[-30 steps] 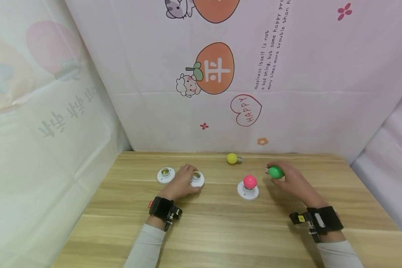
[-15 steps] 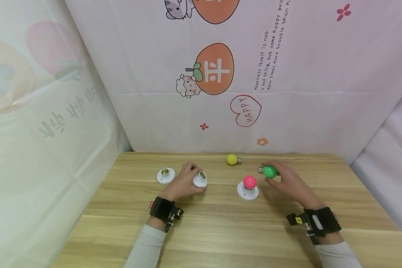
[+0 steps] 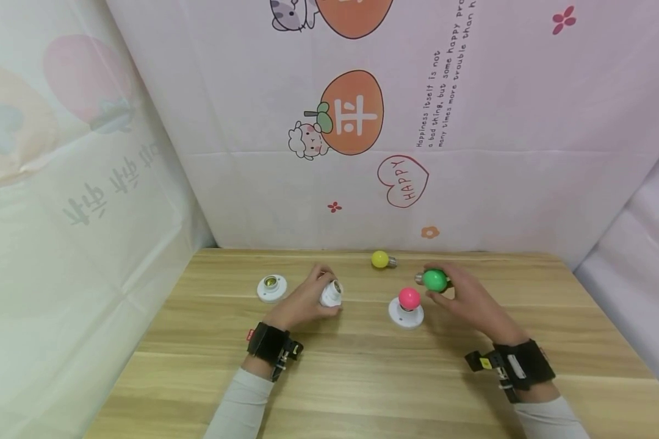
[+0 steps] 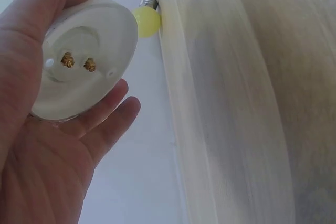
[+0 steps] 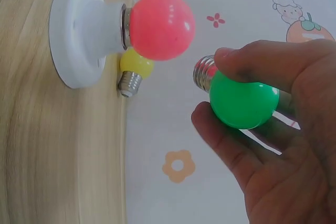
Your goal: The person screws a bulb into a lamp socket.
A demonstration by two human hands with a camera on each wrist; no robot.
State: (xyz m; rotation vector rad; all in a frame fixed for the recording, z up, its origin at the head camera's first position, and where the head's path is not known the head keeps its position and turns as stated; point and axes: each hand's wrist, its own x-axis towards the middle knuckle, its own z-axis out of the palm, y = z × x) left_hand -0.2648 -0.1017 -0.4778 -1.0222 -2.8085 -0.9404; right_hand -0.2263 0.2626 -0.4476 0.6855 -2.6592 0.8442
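My left hand [image 3: 306,300] grips a white round lamp holder [image 3: 332,294] by its edge, tilted so its socket mouth faces right. In the left wrist view the underside of this lamp holder [image 4: 84,51] shows two brass screws. My right hand [image 3: 467,299] pinches a green light bulb [image 3: 435,280] between thumb and fingers, its metal screw base pointing left. The right wrist view shows the green bulb [image 5: 244,98] clear of the table. Between the hands, a pink-red bulb [image 3: 409,299] sits upright in another white lamp holder [image 3: 401,316].
A third lamp holder [image 3: 271,288], its socket bare, lies left of my left hand. At the back of the wooden table [image 3: 357,378], a yellow bulb [image 3: 380,260] lies on its side near the printed cloth wall [image 3: 241,201].
My left hand has lifted and tilted the lamp holder, bringing it slightly right. My right hand has carried the green bulb to the left. The other bulbs and holders stay where they were.
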